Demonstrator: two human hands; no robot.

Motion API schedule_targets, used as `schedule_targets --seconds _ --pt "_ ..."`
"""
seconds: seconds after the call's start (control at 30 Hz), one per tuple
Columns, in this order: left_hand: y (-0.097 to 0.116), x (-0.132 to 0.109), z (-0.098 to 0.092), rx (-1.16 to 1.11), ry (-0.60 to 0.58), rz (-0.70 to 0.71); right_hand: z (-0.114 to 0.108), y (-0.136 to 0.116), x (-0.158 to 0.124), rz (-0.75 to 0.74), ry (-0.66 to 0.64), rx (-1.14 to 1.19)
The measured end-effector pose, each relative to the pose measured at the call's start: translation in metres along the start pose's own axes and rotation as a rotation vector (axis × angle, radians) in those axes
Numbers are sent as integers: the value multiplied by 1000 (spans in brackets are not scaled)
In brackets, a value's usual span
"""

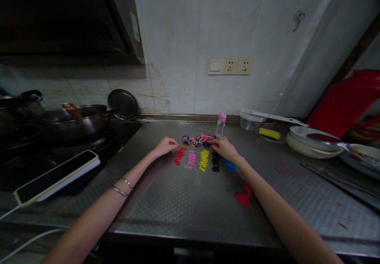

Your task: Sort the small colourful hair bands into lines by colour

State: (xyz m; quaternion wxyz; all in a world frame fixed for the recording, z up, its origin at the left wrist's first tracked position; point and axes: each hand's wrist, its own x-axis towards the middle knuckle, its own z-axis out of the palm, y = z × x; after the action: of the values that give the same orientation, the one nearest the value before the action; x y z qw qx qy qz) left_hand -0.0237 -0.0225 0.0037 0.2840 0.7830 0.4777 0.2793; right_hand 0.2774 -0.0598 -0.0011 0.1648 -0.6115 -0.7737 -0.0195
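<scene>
A mixed heap of small coloured rubber bands (pixel 197 140) lies on the steel counter. In front of it are sorted groups: red bands (pixel 179 156), pink bands (pixel 190 159), yellow bands (pixel 204 160), black bands (pixel 215 162) and blue bands (pixel 228 165). Just left of the heap, above the red group, my left hand (pixel 165 145) has its fingers pinched together; what they hold, if anything, is too small to see. My right hand (pixel 225 148) reaches over the black and blue groups, its closed fingertips at the heap's right end. Whatever is between them is hidden.
A clear bottle with a pink cap (pixel 221 123) stands behind my right hand. A red piece (pixel 244 195) lies near my right forearm. On the left are a phone (pixel 56 177) and a pan (pixel 80 121); on the right, bowls (pixel 308 147), a yellow sponge (pixel 269 133) and a knife (pixel 335 183).
</scene>
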Motion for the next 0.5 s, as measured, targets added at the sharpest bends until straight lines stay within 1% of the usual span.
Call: schedule_targets --seconds 0.13,0.23,0.37,0.5 --pt "-2 1 0 -3 6 5 2 -5 1 -19 -22 -82" --pt "-2 1 1 -7 2 -1 1 -7 1 -8 -9 -126" --pt "-3 1 1 -23 1 6 -1 -10 1 -21 13 -147" --pt "-6 2 1 -22 7 5 -1 -11 1 -35 3 -146"
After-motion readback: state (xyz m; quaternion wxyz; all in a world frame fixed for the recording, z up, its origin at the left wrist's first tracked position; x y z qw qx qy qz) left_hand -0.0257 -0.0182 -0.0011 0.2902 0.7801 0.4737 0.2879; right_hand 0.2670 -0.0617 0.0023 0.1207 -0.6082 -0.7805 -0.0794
